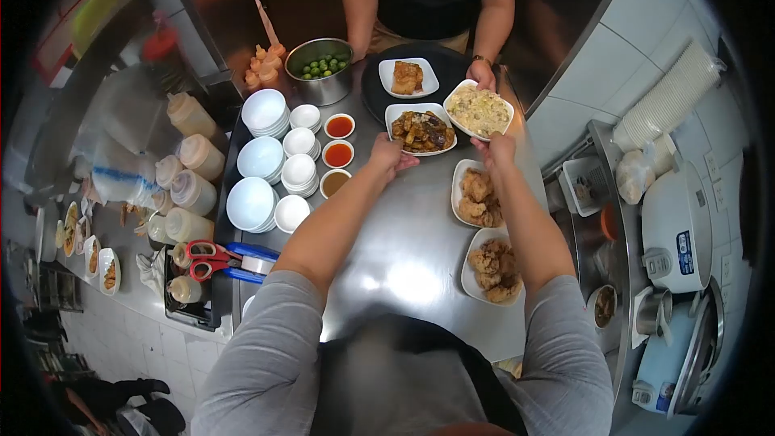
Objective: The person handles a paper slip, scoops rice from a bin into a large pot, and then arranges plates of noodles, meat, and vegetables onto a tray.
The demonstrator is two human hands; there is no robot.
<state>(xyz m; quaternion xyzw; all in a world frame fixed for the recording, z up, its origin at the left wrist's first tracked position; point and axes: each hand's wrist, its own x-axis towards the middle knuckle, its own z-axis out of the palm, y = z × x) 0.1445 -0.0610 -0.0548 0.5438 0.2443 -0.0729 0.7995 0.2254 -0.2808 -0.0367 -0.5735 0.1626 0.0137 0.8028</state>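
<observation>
My left hand [391,157] grips the near left edge of a white square dish [442,151] of dark brown, glossy food that looks like eggplant. My right hand [495,149] holds the near edge of a white dish [509,122] of pale yellow food, perhaps fried rice. A co-worker's hand [482,74] touches that same dish at its far side. Both dishes are by the near edge of a round black tray [373,87]. On the tray sits a small white plate [432,75] with a golden-brown block of food. Beside my right forearm stand two white dishes of fried pieces [479,194].
Left on the steel counter [387,250] are stacked white bowls [260,160], sauce cups [339,125], a pot of green vegetables [319,90], red-handled scissors [206,260] and squeeze bottles [192,192]. A rice cooker [678,234] stands at right. The co-worker faces me across the counter.
</observation>
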